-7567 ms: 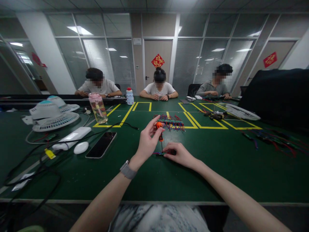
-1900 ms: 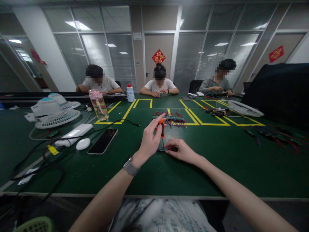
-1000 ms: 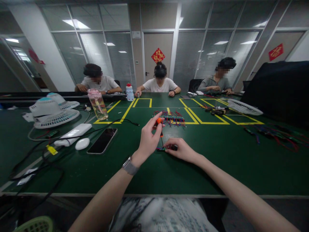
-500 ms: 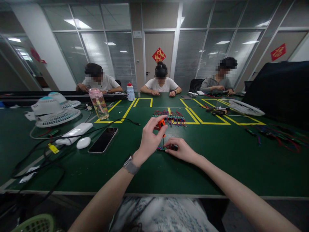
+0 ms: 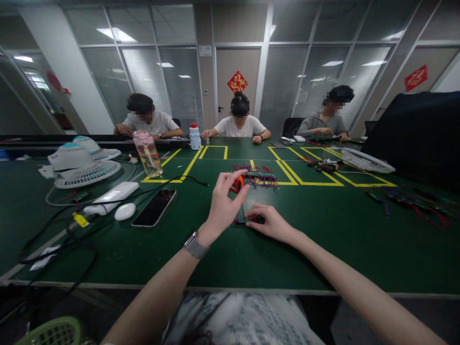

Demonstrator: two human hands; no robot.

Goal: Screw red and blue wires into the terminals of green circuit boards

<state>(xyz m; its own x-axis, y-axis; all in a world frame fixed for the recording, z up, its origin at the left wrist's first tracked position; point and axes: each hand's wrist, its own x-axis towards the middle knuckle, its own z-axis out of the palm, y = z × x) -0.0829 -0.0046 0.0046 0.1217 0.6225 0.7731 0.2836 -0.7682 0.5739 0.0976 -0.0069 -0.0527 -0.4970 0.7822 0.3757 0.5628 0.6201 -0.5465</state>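
Observation:
In the head view, my left hand (image 5: 225,200) is closed round the orange handle of a screwdriver (image 5: 240,182). The shaft points down, and its tip meets a small green circuit board (image 5: 241,221) on the table. My right hand (image 5: 270,223) holds that board down from the right, fingers pinched at its edge. Part of the board and a dark piece beside it are covered by my fingers. Just beyond my hands lies a row of green boards with red and blue wires (image 5: 264,176).
To the left lie a phone (image 5: 154,208), a white case (image 5: 124,212), a white power bank (image 5: 111,197), cables, a bottle (image 5: 148,155) and fans (image 5: 84,165). More wired boards (image 5: 417,201) rest at right. Three people sit across the green table (image 5: 215,268).
The screwdriver's handle has turned and tilted slightly in my left hand. My right hand stays on the board. Across the table, the middle person's hand has moved outward to the left.

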